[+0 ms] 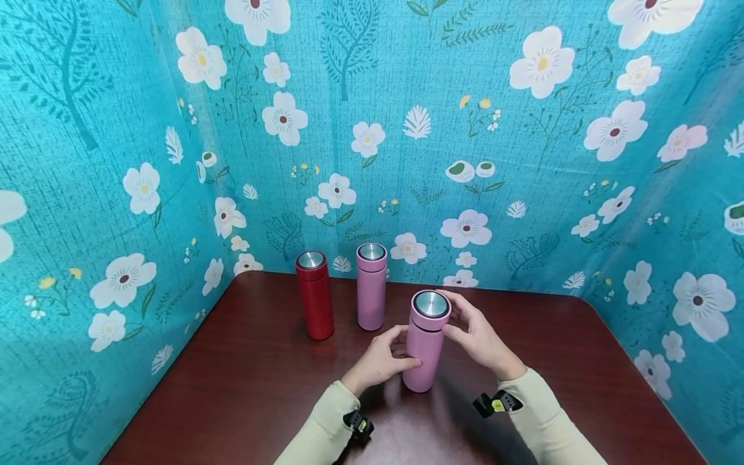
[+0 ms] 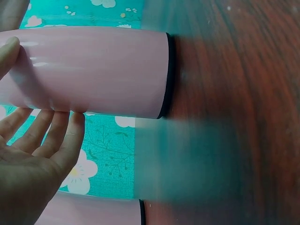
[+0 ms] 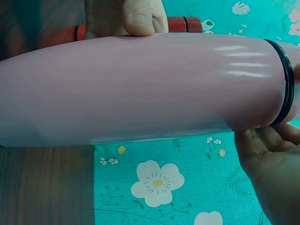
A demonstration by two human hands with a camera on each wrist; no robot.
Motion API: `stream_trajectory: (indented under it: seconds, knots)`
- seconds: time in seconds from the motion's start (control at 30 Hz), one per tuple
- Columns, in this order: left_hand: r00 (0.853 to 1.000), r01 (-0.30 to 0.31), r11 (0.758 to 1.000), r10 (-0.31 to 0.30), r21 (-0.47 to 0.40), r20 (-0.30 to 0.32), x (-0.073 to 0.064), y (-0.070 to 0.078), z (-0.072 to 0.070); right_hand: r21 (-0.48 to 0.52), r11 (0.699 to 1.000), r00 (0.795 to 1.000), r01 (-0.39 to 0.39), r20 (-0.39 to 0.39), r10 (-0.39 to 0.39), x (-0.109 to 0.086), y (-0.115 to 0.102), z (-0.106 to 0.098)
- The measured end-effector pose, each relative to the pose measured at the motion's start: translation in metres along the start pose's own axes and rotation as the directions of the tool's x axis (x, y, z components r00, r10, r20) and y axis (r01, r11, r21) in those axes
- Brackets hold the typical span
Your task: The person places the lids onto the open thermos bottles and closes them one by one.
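A pink thermos bottle (image 1: 423,355) with a silver-topped lid is upright between the two hands, near the middle of the table. My left hand (image 1: 380,361) holds its lower body from the left, thumb in front; in the left wrist view the left fingers (image 2: 70,140) touch its side. From the right, my right hand (image 1: 479,339) grips it near the top, around the dark ring below the lid. The right wrist view shows the right hand (image 3: 276,173) by that ring, with the fingertips partly hidden behind the bottle.
Farther back on the dark wooden table (image 1: 244,368) stand a second pink thermos bottle (image 1: 371,300) and, to its left, a red one (image 1: 316,307). A blue flowered cloth (image 1: 407,161) hangs behind the table and along both sides.
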State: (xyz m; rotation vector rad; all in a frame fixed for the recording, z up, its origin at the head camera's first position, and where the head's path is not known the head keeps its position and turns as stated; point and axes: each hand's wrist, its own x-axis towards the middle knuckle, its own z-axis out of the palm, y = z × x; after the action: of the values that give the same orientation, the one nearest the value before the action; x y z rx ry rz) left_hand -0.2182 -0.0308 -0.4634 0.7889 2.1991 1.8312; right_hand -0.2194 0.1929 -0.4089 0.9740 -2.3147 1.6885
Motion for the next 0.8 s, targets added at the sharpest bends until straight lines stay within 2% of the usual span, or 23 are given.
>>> stream_trajectory:
  seconds: [0.2, 0.37, 0.63, 0.8]
  knots:
    - [1.0, -0.009, 1.0, 0.009, 0.002, 0.005, 0.0007, -0.0004, 0.0003, 0.057, 0.998, 0.999, -0.016, -0.035, 0.018, -0.0001, 0.0005, 0.0013]
    - [1.0, -0.009, 1.0, 0.009, 0.013, 0.001, 0.0001, 0.0, -0.0005, 0.032, 0.998, 0.996, -0.062, -0.056, 0.064, -0.0001, 0.0015, 0.0025]
    - [1.0, 0.0, 1.0, -0.001, 0.023, 0.009, 0.0002, 0.0017, -0.0019, 0.004, 1.0, 1.0, 0.014, 0.004, -0.014, 0.0008, -0.0003, 0.0016]
    - [1.0, -0.007, 0.999, 0.007, 0.032, 0.01, 0.0006, -0.0001, -0.0017, -0.007, 1.0, 1.0, 0.011, 0.009, -0.011, 0.0005, 0.0005, 0.0016]
